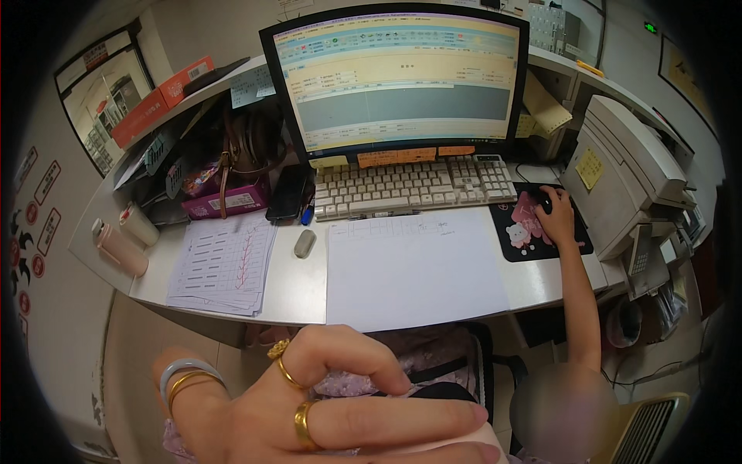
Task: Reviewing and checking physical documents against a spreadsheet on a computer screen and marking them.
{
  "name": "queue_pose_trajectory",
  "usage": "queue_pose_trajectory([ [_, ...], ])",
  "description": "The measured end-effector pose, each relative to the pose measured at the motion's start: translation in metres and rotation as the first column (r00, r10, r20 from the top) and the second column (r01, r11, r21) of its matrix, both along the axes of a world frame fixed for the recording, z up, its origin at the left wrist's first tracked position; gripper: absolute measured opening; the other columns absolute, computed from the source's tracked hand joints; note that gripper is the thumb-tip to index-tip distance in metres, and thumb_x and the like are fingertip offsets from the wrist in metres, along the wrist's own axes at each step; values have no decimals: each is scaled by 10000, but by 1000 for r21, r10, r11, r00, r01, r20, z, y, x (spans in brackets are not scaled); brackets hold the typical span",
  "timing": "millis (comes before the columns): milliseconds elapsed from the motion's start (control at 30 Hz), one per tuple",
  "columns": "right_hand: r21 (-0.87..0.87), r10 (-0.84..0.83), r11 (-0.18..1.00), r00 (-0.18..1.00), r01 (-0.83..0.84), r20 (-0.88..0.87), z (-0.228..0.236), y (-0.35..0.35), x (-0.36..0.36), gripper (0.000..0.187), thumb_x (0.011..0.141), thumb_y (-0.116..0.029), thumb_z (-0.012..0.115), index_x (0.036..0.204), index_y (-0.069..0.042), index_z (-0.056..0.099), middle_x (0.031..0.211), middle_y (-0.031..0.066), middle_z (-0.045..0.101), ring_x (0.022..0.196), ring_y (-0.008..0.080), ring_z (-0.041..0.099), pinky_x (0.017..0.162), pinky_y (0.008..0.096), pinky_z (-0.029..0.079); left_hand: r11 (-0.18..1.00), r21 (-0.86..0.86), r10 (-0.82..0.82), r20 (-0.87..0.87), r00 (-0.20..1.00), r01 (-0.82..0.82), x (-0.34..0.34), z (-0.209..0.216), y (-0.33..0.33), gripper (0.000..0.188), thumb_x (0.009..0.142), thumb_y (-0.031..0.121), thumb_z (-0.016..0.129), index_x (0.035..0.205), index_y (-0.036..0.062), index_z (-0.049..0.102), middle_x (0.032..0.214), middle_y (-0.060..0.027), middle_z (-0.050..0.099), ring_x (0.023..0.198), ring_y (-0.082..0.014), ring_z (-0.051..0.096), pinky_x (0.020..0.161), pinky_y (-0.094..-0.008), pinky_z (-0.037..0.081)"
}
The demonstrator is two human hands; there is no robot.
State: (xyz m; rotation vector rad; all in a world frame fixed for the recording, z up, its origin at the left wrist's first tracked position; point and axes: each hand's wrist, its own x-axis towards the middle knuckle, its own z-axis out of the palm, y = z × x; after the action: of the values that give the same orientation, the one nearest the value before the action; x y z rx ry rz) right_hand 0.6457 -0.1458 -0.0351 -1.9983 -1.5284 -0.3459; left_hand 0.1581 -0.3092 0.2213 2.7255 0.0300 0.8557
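While the right hand (558, 218) is curling loosely over the dark mouse (546, 203), the mouse is resting on the black mouse pad (541, 251), just right of the keyboard (402, 188). Fingers are covering most of its shell, so its outline is barely showing. Judging by its kind, I am expecting it to be light, stiff and smooth, sliding easily on the pad but suffering from a fall; its two sides are offering the best hold, thumb against one and outer fingers against the other, palm bearing little weight.

Near the lower edge, the left hand (270, 414) is stretching in front of the surface (301, 286), one ringed finger bending and the next reaching nearly straight. Something pale pinkish (488, 437) is showing beside its fingertips, but I cannot tell what it is or whether the hand is gripping it.
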Motion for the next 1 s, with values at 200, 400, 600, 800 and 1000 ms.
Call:
queue_pose_trajectory([
  [200,7,1,1000,1000,-1,-12,-7,-1,5,481,787,-273,665,1251,-182,575,1259,183,514,1138,374,539,956,463,434,994,-94,-59,-39,998,55,2,-1,10,535,737,295,810,1139,-11,634,1105,-155,682,924,-177,610,802,-307,364],
  [400,14,15,1000,1000,-14,-23,-3,2,1,484,784,-270,663,1252,-186,573,1268,178,512,1144,370,537,967,461,426,967,-244,-83,-27,996,74,-3,-12,10,610,740,300,822,1197,-34,595,1140,-155,665,1026,-203,623,855,-323,370],
  [600,17,7,1000,1000,-6,-10,-3,1,2,487,777,-266,665,1249,-184,574,1263,179,516,1143,372,540,954,461,440,932,-362,-40,-11,999,33,-4,-23,12,513,794,341,766,1156,2,635,1131,-145,677,977,-196,596,873,-324,359],
  [800,18,8,1000,1000,-8,-14,-2,0,1,481,775,-257,667,1242,-181,582,1258,186,520,1124,377,551,938,460,456,888,-460,11,2,1000,-9,-5,-28,11,437,848,382,711,1114,38,675,1122,-134,689,927,-190,568,891,-324,349],
  [1000,24,11,1000,1000,-11,-7,-2,0,1,482,774,-262,671,1241,-181,584,1254,188,523,1120,379,554,939,457,458,831,-554,61,11,998,-45,-5,-32,10,393,903,423,655,1073,74,714,1113,-123,701,877,-183,541,909,-324,338],
])
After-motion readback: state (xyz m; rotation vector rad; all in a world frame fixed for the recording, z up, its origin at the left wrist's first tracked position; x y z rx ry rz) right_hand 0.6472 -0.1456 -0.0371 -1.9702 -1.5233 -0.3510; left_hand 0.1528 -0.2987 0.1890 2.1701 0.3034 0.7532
